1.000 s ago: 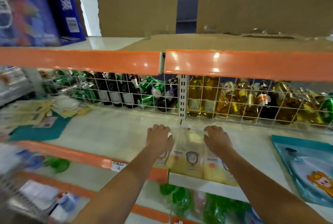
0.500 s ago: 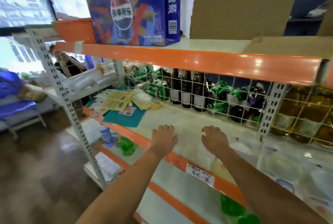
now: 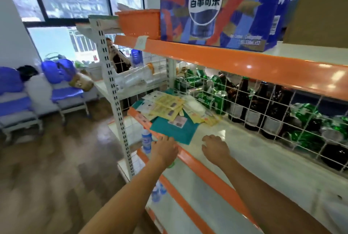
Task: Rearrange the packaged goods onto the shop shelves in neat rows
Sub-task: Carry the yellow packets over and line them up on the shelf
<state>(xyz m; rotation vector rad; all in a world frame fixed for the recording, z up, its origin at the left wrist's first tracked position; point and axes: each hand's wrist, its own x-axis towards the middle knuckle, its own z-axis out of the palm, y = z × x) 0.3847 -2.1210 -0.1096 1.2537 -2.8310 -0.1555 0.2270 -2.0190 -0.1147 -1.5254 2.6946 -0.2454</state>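
Observation:
A loose pile of flat yellow and white packets (image 3: 165, 106) lies at the left end of the white shelf (image 3: 243, 151), partly on teal packets (image 3: 175, 130). My left hand (image 3: 164, 150) hovers over the shelf's orange front edge (image 3: 197, 164), just short of the teal packets, fingers slightly apart and holding nothing. My right hand (image 3: 215, 148) is over the bare shelf to the right of the pile, fingers curled loosely downward, nothing in it.
A white wire grid (image 3: 263, 105) backs the shelf, with green cans and dark bottles (image 3: 243, 98) behind it. A blue Pepsi carton (image 3: 216, 7) and orange basket (image 3: 141, 22) sit on the shelf above. Lower shelves hold bottles (image 3: 146, 139). A person (image 3: 118, 58) stands beyond the rack; blue chairs (image 3: 64, 90) are at left.
The view has swung left along the shelf. Both hands have left the yellow packets they were pressing at the right and now hover near the pile at the left end.

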